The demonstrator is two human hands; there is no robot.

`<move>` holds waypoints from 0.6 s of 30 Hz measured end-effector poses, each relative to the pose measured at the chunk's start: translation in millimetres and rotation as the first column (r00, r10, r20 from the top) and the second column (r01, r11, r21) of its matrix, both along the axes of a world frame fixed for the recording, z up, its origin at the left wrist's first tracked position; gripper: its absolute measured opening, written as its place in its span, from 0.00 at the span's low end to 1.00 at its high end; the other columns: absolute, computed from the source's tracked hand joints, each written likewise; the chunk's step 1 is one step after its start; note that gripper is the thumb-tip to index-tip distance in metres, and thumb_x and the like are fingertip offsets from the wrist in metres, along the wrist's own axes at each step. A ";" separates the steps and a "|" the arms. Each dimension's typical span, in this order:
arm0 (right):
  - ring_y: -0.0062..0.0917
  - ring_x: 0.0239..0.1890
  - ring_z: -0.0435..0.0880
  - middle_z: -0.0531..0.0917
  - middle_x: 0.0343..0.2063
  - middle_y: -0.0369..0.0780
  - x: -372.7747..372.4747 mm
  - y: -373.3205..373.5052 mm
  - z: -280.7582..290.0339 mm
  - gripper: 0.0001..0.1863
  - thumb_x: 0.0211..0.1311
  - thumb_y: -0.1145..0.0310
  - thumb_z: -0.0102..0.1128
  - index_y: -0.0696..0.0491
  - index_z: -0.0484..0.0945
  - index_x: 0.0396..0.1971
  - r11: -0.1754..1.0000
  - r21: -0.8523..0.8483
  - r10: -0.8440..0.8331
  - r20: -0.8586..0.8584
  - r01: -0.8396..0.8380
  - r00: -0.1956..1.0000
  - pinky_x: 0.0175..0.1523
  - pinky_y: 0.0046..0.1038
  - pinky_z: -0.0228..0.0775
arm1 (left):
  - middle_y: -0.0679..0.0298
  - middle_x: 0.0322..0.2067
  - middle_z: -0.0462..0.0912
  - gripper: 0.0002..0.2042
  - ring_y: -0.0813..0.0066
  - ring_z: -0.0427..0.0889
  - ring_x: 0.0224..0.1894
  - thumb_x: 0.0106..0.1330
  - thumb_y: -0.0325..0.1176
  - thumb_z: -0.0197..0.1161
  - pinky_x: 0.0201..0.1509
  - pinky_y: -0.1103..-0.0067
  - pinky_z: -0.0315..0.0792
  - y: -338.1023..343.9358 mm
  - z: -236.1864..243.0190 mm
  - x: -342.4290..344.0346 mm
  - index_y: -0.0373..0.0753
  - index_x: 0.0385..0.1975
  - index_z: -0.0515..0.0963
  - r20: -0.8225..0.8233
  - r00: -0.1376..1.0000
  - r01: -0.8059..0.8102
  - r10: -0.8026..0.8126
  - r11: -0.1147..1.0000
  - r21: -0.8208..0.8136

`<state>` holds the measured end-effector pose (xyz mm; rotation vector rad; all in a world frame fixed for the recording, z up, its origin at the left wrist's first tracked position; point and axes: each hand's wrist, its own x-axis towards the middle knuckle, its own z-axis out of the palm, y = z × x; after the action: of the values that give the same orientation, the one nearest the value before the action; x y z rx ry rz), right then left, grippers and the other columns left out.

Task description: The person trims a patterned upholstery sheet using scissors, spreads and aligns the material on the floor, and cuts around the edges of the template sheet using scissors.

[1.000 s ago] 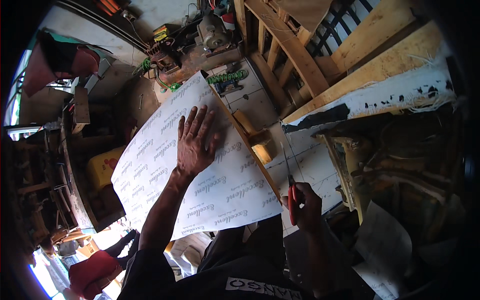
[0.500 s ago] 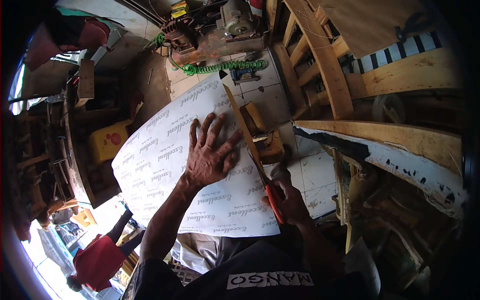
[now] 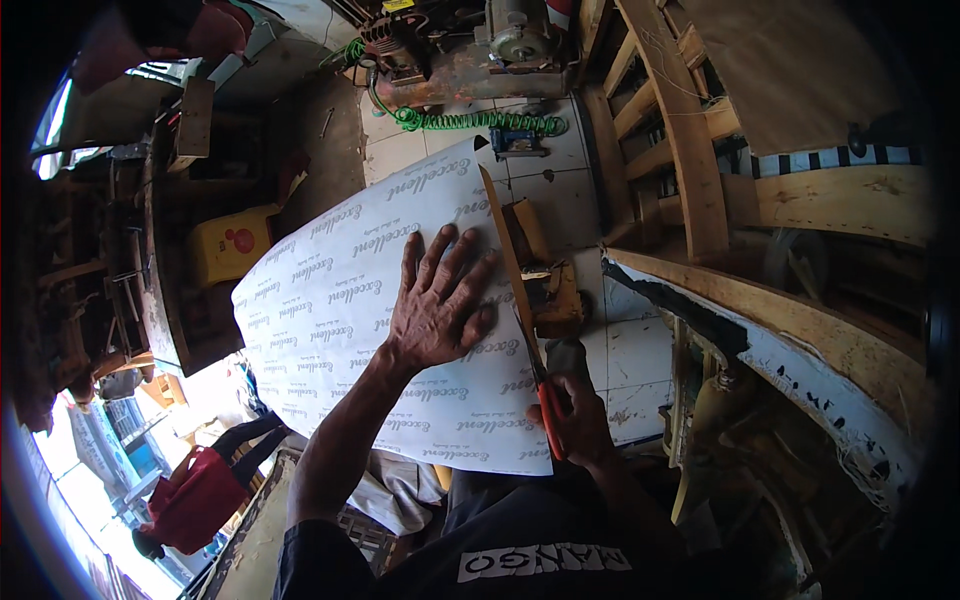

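A large white sheet (image 3: 330,330) with grey repeated print lies across my lap, its brown underside showing along the right edge. My left hand (image 3: 445,295) rests flat on the sheet, palm down and fingers spread, holding nothing. At the sheet's right edge, my right hand (image 3: 580,415) grips red-handled scissors (image 3: 548,405). Their metal blades point away from me and lie along the cut edge. How far apart the blades are I cannot tell.
An air compressor (image 3: 430,90) with a coiled green hose (image 3: 480,122) stands on the tiled floor ahead. Wooden framing (image 3: 690,150) rises at the right. A yellow container (image 3: 232,245) is at the left. A person in red (image 3: 200,500) is outside at lower left.
The view has shifted, so the surroundings appear displaced. My left hand stays flat on the sheet, and my right hand still grips the scissors at its right edge.
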<state>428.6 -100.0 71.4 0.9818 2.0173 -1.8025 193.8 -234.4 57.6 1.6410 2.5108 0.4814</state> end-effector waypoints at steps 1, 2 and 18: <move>0.29 0.34 0.85 0.84 0.32 0.43 0.8 -0.4 0.6 0.26 0.52 0.61 0.75 0.57 0.75 0.46 0.999 0.034 0.007 -0.079 -0.004 0.997 0.42 0.31 0.77 | 0.49 0.69 0.59 0.29 0.44 0.56 0.72 0.65 0.44 0.58 0.73 0.42 0.41 -0.1 -0.5 -0.2 0.47 0.66 0.66 0.014 1.000 0.003 -0.004 1.000 0.023; 0.29 0.34 0.85 0.84 0.33 0.43 0.7 -0.6 0.8 0.26 0.52 0.61 0.75 0.57 0.75 0.47 1.000 -0.007 0.011 -0.028 -0.011 1.000 0.43 0.31 0.77 | 0.49 0.69 0.60 0.28 0.44 0.56 0.72 0.66 0.45 0.57 0.73 0.42 0.41 -0.3 -0.8 -0.3 0.45 0.66 0.65 0.027 1.000 0.006 -0.007 0.999 0.047; 0.20 0.36 0.83 0.82 0.32 0.40 -15.6 -0.6 -14.5 0.19 0.56 0.74 0.75 0.60 0.73 0.42 0.995 -0.094 -0.058 -0.223 0.038 0.973 0.40 0.24 0.77 | 0.53 0.71 0.57 0.29 0.48 0.53 0.74 0.65 0.48 0.60 0.75 0.44 0.40 -0.6 0.8 0.2 0.46 0.65 0.65 0.021 1.000 -0.010 0.010 1.000 -0.003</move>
<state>413.0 -100.7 56.9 0.8401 2.0340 -2.0947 194.0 -235.0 58.5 1.6149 2.5048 0.4928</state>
